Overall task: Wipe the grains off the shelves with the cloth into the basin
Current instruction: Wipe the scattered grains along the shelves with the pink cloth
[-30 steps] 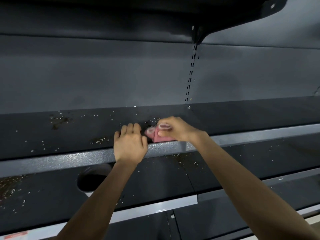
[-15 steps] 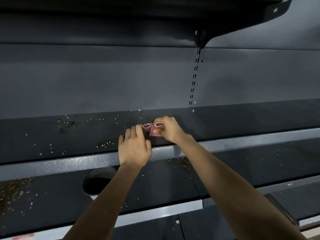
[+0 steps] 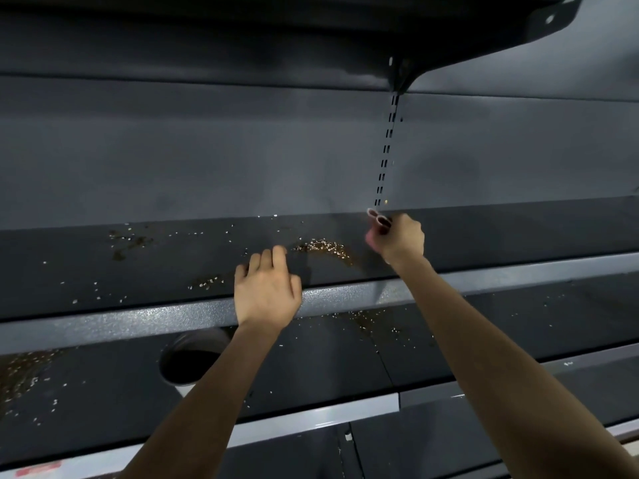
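Dark metal shelves (image 3: 103, 267) are seen from a head-worn camera, their powder-coated decks scattered with pale grains. The upper shelf is rigid and smooth, fronted by a speckled grey lip (image 3: 138, 319); a second shelf (image 3: 328, 361) below carries more scattered grain. A round, dark-mouthed basin (image 3: 186, 361) is partly visible under the upper shelf's lip, below and left of the hands.

The left hand (image 3: 266, 292) is laid over the front edge of the upper shelf with its fingers relaxed and loosely bent, holding nothing. The right hand (image 3: 397, 240) is reached to the back of that shelf, near the rear wall, with its fingers curled tightly round a bunched pink cloth (image 3: 378, 217); only small folded loops of it are shown above the knuckles.

The cloth is judged soft, light and easily crushed, best gathered in a fist as here so that a broad pad can be pressed flat on the deck. The densest heap of grains (image 3: 325, 247) lies between the two hands; a thinner patch (image 3: 207, 281) lies just left of the left hand. The grains are judged tiny, loose and quick to roll or bounce on hard metal, so they are thought better swept in slow, low strokes toward the lip above the basin than flicked.
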A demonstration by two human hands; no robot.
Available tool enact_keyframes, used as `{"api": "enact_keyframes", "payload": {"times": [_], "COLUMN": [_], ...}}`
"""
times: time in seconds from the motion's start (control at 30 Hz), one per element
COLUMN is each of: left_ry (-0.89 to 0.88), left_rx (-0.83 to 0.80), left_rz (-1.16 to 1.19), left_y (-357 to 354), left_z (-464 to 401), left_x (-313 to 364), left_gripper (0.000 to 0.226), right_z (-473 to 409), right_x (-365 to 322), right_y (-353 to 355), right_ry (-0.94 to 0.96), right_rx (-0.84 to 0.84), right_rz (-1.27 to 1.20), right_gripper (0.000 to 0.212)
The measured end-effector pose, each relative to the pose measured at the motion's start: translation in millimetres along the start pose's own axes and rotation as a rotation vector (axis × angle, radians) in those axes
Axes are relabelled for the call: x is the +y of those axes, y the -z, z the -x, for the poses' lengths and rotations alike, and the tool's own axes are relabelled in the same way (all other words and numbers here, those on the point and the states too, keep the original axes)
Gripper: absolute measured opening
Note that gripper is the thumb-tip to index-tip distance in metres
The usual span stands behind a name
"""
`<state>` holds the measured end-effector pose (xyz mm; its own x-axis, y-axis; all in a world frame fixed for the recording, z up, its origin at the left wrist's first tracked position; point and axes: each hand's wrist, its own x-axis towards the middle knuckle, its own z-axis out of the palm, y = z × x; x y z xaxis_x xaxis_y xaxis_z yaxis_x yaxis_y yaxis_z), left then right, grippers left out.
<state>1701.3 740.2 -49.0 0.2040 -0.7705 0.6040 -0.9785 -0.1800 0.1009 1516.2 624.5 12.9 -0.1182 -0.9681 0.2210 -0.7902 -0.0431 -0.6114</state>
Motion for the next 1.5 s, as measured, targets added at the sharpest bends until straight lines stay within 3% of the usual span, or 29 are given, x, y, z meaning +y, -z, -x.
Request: {"api": "enact_keyframes", "payload": {"times": [0.13,0.23,0.6,0.8,0.93,1.03,1.27,1.5], "left_ry": [0.001,0.002,0.027,0.105,0.132,0.149,0.182,0.168], "left_rx": [-0.01,-0.013,-0.042,-0.165,-0.148,-0.159,-0.168,-0.185], "left_rz": [-0.012,-0.015,-0.007,0.094,0.067,0.002,0.077,0.088], "left_y": [0,0,3,4,8,6,6,9], "left_z": [0,-1,-2,-10,-26,-36,-36,-34], "left_x": [0,0,0,-4,-17,-37,-41,-41], "left_gripper": [0.039,0.038,0.039,0.039,0.033,0.033,0.025,0.024], "right_z": [9,12,7,-8,-14,-19,-15,-14], "right_x": [-5,-25,-40,-9,5,-5,-47,-68], "right_y": [-20,-34,-33,-9,-19,-36,-74,-79], "right_ry": [-0.044,-0.021,-0.134,-0.081,-0.045,0.0,0.129,0.239], "right_rx": [-0.051,-0.052,-0.054,0.053,0.012,-0.024,-0.127,-0.256], "right_rz": [0.239,0.237,-0.338,-0.024,0.252,0.389,0.393,0.108], "right_gripper": [0.03,0.026,0.023,0.009,0.028,0.028,0.024,0.021]}}
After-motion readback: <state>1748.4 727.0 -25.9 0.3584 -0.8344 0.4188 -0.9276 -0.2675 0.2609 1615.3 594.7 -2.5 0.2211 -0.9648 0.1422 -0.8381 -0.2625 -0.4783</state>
